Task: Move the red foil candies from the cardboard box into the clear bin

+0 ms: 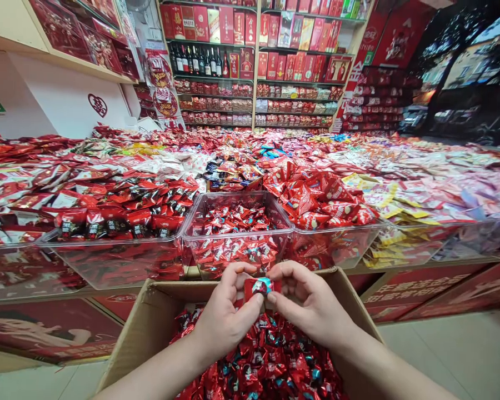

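A small red and blue wrapped candy is held between the fingertips of both hands, above an open cardboard box. My left hand grips its left side, the thumb pressed near its lower edge. On the right side my right hand pinches it with thumb and fingers. Red and blue wrapped candies lie heaped in the box below the wrists. Just beyond the hands stands a clear plastic bin with more small red candies in it.
Clear bins flank the middle one, with dark red packets at left and red triangular packets at right. Yellow packets lie further right. Shelves of red boxes and bottles line the back wall. Tiled floor shows at lower right.
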Motion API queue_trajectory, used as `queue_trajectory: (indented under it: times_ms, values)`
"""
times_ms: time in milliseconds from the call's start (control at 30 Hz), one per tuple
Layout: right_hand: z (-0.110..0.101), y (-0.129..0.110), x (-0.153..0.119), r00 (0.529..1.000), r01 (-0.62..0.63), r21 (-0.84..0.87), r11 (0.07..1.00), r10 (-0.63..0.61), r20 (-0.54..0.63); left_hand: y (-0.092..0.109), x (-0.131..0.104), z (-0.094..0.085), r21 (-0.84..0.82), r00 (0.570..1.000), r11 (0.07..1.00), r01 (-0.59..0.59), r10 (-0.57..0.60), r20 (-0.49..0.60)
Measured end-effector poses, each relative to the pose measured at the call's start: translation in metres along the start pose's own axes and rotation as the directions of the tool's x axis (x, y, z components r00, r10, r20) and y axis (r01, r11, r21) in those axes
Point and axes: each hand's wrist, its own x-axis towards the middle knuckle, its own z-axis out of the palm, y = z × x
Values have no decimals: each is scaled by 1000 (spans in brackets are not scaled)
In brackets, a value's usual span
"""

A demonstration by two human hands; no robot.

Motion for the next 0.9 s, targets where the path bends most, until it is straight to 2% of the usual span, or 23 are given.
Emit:
queue_trajectory:
  times_ms: [67, 133, 200, 233, 300, 367, 433, 500, 633, 767, 900]
  values:
    - [-4, -7, 2, 983, 133, -172, 976, -152, -107, -3, 0, 2, -23, 999, 1000, 12, -11, 39]
    - [-11, -20, 12, 930, 259, -343, 903, -329, -164, -7, 0, 4, 41, 998, 999, 32, -34, 61]
    - [-19, -36, 34, 879, 347, -485, 803, -458, -129, -11, -2, 5, 140, 996, 989, 38, -49, 74]
    - [-23, -43, 50, 872, 368, -544, 754, -484, -81, -14, -3, 6, 183, 996, 983, 31, -46, 81]
    - [-26, -53, 85, 914, 344, -644, 683, -399, 65, -18, -5, 7, 253, 995, 968, 9, -35, 97]
    - [-24, -54, 121, 960, 279, -719, 637, -175, 218, -21, -7, 7, 300, 993, 954, -13, -24, 118]
    - [-19, -48, 150, 944, 250, -754, 607, 21, 330, -22, -8, 6, 330, 992, 944, -30, -13, 129]
    - [-11, -38, 168, 908, 256, -767, 588, 126, 400, -22, -8, 4, 352, 992, 935, -42, -2, 124]
    - [0, -19, 174, 870, 250, -820, 514, 252, 423, -19, -8, 0, 398, 992, 915, -66, 18, 122]
    - [2, -12, 169, 883, 242, -856, 457, 263, 389, -13, -9, -1, 418, 988, 904, -92, 31, 150]
    - [1, -12, 169, 887, 218, -868, 446, 281, 367, -10, -9, 0, 434, 985, 896, -98, 24, 173]
